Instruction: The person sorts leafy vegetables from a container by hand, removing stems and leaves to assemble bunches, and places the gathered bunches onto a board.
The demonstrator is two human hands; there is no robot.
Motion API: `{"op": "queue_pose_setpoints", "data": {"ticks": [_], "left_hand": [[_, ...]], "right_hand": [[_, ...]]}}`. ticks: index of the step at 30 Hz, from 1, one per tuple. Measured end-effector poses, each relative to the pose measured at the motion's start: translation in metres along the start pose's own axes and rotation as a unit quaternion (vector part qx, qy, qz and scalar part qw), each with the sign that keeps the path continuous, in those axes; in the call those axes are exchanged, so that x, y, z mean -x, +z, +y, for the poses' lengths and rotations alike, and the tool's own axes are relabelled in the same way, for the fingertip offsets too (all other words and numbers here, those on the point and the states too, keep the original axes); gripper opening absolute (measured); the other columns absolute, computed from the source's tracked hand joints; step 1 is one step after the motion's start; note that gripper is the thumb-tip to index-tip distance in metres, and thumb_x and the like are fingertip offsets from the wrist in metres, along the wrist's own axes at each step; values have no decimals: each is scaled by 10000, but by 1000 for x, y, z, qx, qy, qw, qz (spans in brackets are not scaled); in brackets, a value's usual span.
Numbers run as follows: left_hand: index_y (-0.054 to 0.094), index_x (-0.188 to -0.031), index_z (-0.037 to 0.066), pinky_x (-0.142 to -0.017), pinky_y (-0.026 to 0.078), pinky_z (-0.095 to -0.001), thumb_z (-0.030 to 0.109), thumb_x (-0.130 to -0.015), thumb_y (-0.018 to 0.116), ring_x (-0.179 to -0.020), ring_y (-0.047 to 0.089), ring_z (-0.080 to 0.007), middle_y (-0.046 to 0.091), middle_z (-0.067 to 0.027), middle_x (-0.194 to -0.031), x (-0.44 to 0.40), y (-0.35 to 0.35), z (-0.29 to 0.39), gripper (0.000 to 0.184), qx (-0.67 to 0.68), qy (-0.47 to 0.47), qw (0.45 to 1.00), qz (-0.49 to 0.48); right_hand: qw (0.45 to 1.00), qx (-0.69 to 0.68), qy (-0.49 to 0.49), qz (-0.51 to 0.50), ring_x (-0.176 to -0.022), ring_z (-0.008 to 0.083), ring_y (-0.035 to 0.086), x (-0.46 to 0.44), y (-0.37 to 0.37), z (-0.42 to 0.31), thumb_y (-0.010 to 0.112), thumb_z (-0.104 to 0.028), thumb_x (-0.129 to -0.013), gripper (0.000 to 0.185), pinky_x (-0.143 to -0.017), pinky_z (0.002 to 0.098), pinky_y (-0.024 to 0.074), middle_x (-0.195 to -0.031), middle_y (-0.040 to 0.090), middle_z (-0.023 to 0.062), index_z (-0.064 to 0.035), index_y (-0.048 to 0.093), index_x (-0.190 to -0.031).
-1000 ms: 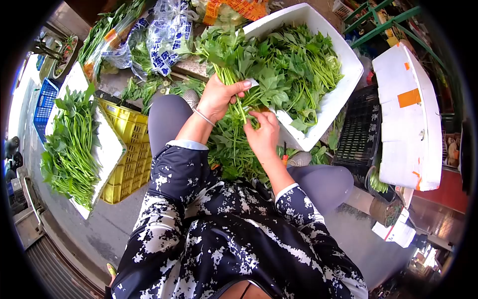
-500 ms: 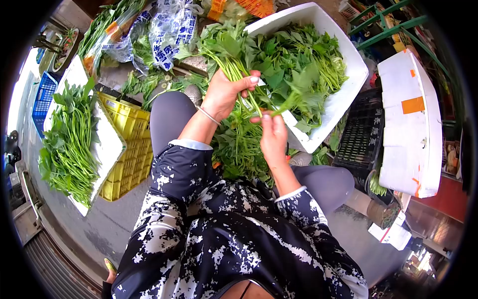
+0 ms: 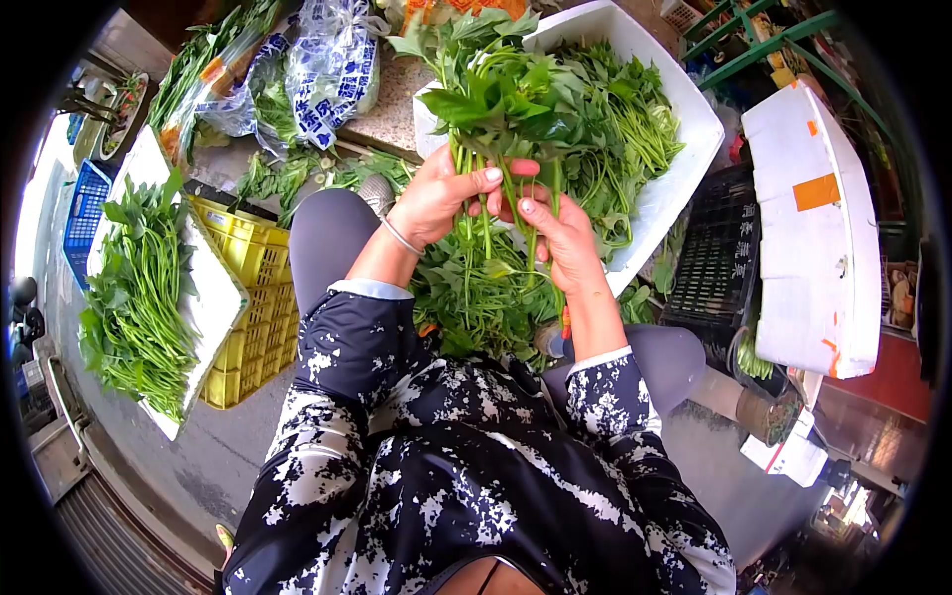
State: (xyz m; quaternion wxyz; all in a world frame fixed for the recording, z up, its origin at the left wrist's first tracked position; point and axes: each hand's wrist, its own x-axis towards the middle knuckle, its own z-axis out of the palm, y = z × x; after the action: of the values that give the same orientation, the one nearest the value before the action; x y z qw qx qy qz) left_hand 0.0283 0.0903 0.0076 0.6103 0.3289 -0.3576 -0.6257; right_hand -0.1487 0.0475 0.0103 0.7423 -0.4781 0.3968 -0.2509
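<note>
My left hand [image 3: 436, 203] is closed round the stems of a bunch of leafy greens [image 3: 496, 94], leaves pointing away from me. Close beside it on the right, my right hand [image 3: 567, 241] pinches upright stems of the same greens between thumb and fingers. Behind the bunch, a white foam box [image 3: 684, 164] holds a heap of similar leafy greens [image 3: 630, 124]. Below my hands, between my knees, lies a pile of loose greens [image 3: 476, 302]. The bunch covers the near left part of the box, and some fingertips are hidden among the stems.
At left, a white foam lid [image 3: 213, 288] carries long-stemmed greens [image 3: 144, 297] beside stacked yellow crates [image 3: 248, 248]. A blue crate [image 3: 87, 213] stands farther left. Printed plastic bags [image 3: 332, 79] lie at the back. To the right are a black crate [image 3: 709, 248] and another white foam box [image 3: 813, 238].
My right hand has come up beside my left, and its stems have swung from leaning rightward to upright with the bunch. The bunch has shifted slightly to the right.
</note>
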Motion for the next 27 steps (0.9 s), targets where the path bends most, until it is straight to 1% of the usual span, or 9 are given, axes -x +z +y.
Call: {"op": "queue_pose_setpoints", "data": {"ticks": [6, 9, 11, 15, 18, 20, 21, 24, 27], "left_hand": [[538, -939, 52, -455, 343, -164, 148, -807, 554, -617, 535, -59, 606, -113, -1011, -2, 2, -1, 164, 19, 7, 999, 41], [542, -911, 57, -457, 336, -159, 132, -812, 553, -595, 504, -46, 599, -33, -841, -3, -2, -4, 124, -6, 0, 999, 53], [545, -890, 59, -458, 334, -158, 124, -813, 557, -586, 491, -41, 581, -3, -770, -2, -3, -8, 102, -9, 3, 998, 67], [547, -878, 63, -467, 314, -177, 105, -810, 566, -594, 464, -51, 512, 24, -673, -1, -3, -8, 81, -18, -11, 994, 107], [519, -856, 83, -466, 312, -180, 100, -812, 562, -601, 461, -53, 510, 17, -672, -2, -5, -9, 63, -17, -19, 994, 104], [521, -869, 77, -465, 313, -181, 95, -817, 553, -599, 464, -59, 510, 13, -678, -2, -3, -9, 64, -4, -17, 994, 105], [521, -869, 77, -465, 313, -181, 95, -817, 553, -599, 464, -59, 510, 13, -678, -2, -3, -9, 64, -3, -17, 994, 105], [523, -872, 70, -463, 312, -181, 90, -821, 545, -597, 466, -65, 510, 10, -676, -2, 0, -7, 59, 3, -20, 992, 127], [525, -877, 64, -465, 314, -181, 86, -824, 541, -604, 469, -67, 511, 8, -675, -2, 0, -7, 60, 5, -23, 992, 126]], "right_hand": [[1000, 21, -20, 8, -722, 32, 546, -3, 9, 10, 642, -181, -769, 309, -373, 124, 305, -898, 625, 2, -35, 554, -1027], [997, 55, -37, 46, -756, 50, 560, -4, 19, 6, 649, -127, -764, 303, -457, 136, 387, -891, 623, 17, -28, 551, -1033], [987, 25, -153, 43, -765, 72, 566, -16, 18, 16, 661, -71, -748, 288, -588, 173, 446, -858, 621, 32, -13, 563, -1013], [981, 64, -165, 82, -655, 64, 530, -22, 19, 15, 698, -39, -706, 220, -660, 196, 449, -766, 597, 15, -5, 604, -902], [983, 30, -157, 94, -591, 43, 496, -15, 24, 6, 695, -76, -721, 171, -536, 171, 421, -726, 589, 0, -23, 624, -868], [984, 25, -72, 161, -509, 20, 437, -10, 23, 0, 694, -126, -731, 185, -412, 154, 336, -698, 584, -8, -24, 627, -871], [983, 12, -86, 162, -631, 51, 540, -12, 20, 4, 663, -152, -762, 198, -369, 135, 298, -802, 623, 45, -22, 604, -899], [966, -56, -154, 201, -454, 15, 389, -14, 15, 8, 694, -187, -740, 192, -356, 156, 271, -681, 572, -18, -52, 616, -853], [959, -54, -162, 228, -466, 14, 388, -7, 16, 0, 698, -197, -737, 204, -355, 158, 273, -690, 563, -24, -58, 600, -850]]}}
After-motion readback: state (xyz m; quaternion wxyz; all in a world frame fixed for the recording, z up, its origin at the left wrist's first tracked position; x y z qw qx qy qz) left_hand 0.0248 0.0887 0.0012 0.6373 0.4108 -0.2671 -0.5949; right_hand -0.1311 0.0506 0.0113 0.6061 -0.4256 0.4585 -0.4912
